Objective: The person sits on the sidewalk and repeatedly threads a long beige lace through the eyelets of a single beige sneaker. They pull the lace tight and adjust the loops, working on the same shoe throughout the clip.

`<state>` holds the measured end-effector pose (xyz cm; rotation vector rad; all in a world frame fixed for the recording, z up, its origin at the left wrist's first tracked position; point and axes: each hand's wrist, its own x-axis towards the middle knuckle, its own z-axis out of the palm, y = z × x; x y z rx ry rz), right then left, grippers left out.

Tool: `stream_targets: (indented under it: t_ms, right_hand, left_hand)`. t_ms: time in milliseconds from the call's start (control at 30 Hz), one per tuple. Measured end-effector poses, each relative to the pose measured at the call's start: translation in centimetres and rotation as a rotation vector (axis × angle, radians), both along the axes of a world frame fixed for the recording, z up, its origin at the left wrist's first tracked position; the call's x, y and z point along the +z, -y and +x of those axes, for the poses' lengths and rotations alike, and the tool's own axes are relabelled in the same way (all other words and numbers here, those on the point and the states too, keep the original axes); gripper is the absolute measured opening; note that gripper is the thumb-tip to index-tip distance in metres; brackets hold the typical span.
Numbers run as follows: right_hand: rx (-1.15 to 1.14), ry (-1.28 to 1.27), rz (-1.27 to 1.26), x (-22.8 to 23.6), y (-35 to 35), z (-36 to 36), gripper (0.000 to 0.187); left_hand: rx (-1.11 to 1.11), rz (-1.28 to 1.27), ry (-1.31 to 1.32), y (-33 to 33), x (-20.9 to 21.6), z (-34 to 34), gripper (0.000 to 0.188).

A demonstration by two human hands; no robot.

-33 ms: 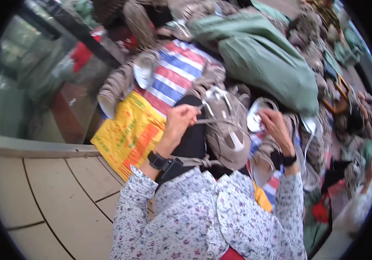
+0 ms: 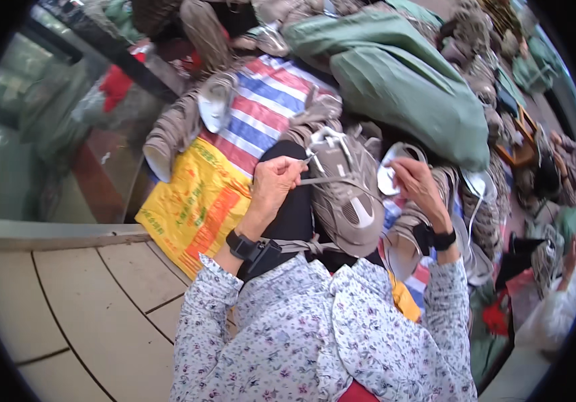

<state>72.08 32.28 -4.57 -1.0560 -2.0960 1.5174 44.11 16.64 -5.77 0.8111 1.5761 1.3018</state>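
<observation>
A flat yellow plastic bag (image 2: 194,201) lies left of the left hand (image 2: 275,183); a bulky green sack (image 2: 409,94) beyond the right hand (image 2: 419,184).

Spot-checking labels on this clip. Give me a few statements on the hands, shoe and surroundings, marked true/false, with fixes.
1. The left hand pinches a lace of the middle shoe. True.
2. That shoe's toe points away from the person. False: the toe points toward the person.
3. The large yellow bag lies to the right of that shoe. False: the large yellow bag lies to its left.
4. The right hand is to the right of that shoe. True.
5. The person's sleeves are plain black. False: the sleeves are pale with a floral print.
</observation>
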Motion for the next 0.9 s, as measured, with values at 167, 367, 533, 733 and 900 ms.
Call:
stream_targets:
  t_ms: [167, 367, 533, 733, 900]
  right_hand:
    - [-0.020, -0.123, -0.280, 1.4, 1.1, -2.2, 0.020]
    - [-0.100, -0.176, -0.294, -0.8, 1.0, -3.5, 0.012]
    - [-0.127, -0.233, -0.281, -2.4, 1.2, -3.8, 0.007]
    - [-0.181, -0.245, -0.288, -2.3, 1.4, -4.2, 0.010]
    - [-0.160, -0.231, -0.289, -2.1, 1.2, -4.1, 0.010]
  left_hand:
    - [-0.026, 0.011, -0.286, -0.8, -0.1, 2.4, 0.021]
    - [0.034, 0.020, -0.722, 0.2, -0.3, 3.6, 0.012]
    - [0.066, -0.003, -0.762, 1.0, 0.0, 4.2, 0.009]
    - [0.097, -0.008, -0.867, 0.9, -0.6, 4.6, 0.010]
    - [0.108, -0.056, -0.878, 0.6, -0.5, 4.8, 0.010]
